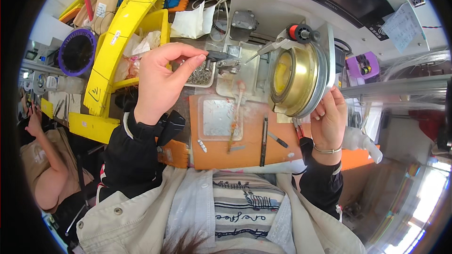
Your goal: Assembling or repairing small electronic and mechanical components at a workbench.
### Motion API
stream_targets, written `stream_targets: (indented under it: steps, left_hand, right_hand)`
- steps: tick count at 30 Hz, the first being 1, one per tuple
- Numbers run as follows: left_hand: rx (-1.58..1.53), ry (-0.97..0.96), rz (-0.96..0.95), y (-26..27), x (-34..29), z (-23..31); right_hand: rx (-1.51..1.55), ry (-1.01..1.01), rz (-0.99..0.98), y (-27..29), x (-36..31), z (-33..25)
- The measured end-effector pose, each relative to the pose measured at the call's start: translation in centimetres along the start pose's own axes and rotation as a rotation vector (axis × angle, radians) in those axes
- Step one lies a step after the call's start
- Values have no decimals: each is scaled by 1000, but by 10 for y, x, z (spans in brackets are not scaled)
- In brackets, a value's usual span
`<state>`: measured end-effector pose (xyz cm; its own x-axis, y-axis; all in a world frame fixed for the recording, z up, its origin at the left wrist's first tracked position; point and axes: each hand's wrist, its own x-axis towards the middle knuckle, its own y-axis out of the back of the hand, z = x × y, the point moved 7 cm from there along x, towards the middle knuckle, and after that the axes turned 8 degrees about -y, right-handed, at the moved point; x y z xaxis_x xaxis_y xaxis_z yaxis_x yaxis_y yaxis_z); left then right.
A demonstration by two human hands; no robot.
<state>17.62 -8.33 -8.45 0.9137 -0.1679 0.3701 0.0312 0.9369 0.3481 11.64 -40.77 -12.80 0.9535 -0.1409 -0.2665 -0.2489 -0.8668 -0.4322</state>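
My left hand is raised left of the machine's small metal clamp. Its thumb and index finger pinch together at the end of a dark flat piece beside that clamp; whatever is between the fingertips is too small to make out. My right hand is at the right edge of an upright metal plate, fingers curled, partly hidden by the wheel side. What those fingers grip does not show. A brass-coloured wheel with a grey rim is mounted on the plate, and a red-and-black spool sits above it.
Below the clamp, an orange board carries a clear tray, a black pen-like tool and red-handled pliers. A small tray of metal bits is behind my left hand. A yellow bin stands left; another person's arm shows far left.
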Motion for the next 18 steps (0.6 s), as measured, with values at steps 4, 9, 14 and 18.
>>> stream_targets:
  steps: [4, 9, 14, 18]
  left_hand:
    - [17, -13, -18, 1, 2, 2]
    - [-288, 239, -137, -1, 6, -22]
    - [-406, 287, -267, -6, 11, -42]
    - [-537, 452, -302, -10, 14, -53]
  right_hand:
    - [-6, 7, -14, -2, 2, 1]
    - [-14, -22, -1, -1, 0, 7]
    - [73, -58, 100, -1, -14, 5]
    - [103, -99, 188, 6, -41, 3]
